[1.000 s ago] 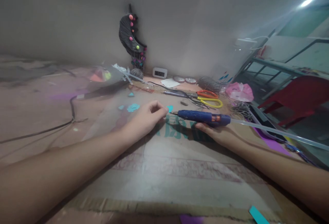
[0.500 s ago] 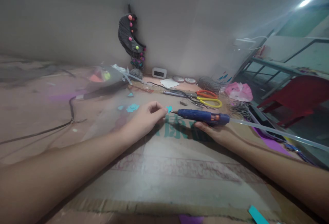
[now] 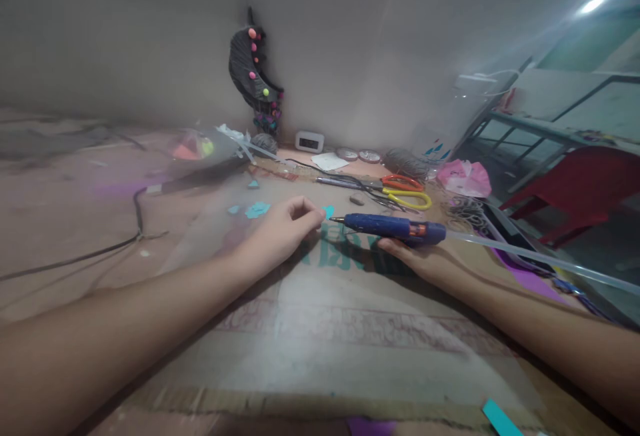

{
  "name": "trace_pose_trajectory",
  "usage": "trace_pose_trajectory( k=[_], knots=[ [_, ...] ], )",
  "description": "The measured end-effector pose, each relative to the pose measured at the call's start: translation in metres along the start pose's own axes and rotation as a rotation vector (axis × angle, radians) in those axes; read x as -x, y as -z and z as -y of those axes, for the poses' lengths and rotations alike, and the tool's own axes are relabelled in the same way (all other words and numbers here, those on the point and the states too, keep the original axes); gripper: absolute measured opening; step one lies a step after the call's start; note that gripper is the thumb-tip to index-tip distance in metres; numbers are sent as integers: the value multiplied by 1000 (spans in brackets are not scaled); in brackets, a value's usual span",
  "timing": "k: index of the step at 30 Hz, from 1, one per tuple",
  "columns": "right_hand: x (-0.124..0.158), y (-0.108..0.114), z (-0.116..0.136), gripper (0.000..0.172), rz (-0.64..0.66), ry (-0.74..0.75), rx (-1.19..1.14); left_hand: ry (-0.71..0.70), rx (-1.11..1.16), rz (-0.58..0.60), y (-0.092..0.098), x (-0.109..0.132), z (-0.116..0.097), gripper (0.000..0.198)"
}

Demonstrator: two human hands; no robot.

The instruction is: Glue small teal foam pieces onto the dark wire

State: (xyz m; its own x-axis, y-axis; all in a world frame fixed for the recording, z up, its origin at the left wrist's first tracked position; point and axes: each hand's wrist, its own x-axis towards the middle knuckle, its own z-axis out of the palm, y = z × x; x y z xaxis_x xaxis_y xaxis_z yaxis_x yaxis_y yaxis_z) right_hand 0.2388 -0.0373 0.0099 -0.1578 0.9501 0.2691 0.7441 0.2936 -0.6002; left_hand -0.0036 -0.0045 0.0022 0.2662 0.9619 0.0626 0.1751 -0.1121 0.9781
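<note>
My left hand (image 3: 299, 221) pinches a small turquoise cut-out piece (image 3: 328, 212) between thumb and fingertips, above the cardboard sheet (image 3: 320, 369). My right hand (image 3: 403, 251) is wrapped round a blue hot glue gun (image 3: 385, 226), held level with its metal nozzle pointing left. The nozzle tip is right beside the turquoise piece; whether they touch I cannot tell. A long clear glue stick (image 3: 525, 252) sticks out of the gun's back end. Left of my left hand lies a cluster of turquoise cut-outs (image 3: 257, 210), with a smaller turquoise scrap (image 3: 253, 184) behind it.
Scissors with red and yellow handles (image 3: 407, 193) lie behind the gun. A small white digital clock (image 3: 310, 141) and grey yarn (image 3: 406, 163) stand near the wall, where a dark crescent ornament (image 3: 250, 69) hangs. At right are a pink plastic bag (image 3: 464, 178) and a red chair (image 3: 580, 186).
The glue gun's nozzle has shifted very slightly left and down beside the turquoise piece. My left hand stays nearly still with the piece in its pinch.
</note>
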Motion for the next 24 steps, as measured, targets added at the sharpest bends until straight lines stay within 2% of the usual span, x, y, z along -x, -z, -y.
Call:
trace_pose_trajectory(
  k=[6, 24],
  knots=[
    [0, -1, -4, 26, -31, -11, 0, 33, 16, 7, 0, 2, -3, 23],
    [-1, 0, -7, 22, -10, -4, -56, 59, 45, 22, -1, 3, -3, 25]
  ],
)
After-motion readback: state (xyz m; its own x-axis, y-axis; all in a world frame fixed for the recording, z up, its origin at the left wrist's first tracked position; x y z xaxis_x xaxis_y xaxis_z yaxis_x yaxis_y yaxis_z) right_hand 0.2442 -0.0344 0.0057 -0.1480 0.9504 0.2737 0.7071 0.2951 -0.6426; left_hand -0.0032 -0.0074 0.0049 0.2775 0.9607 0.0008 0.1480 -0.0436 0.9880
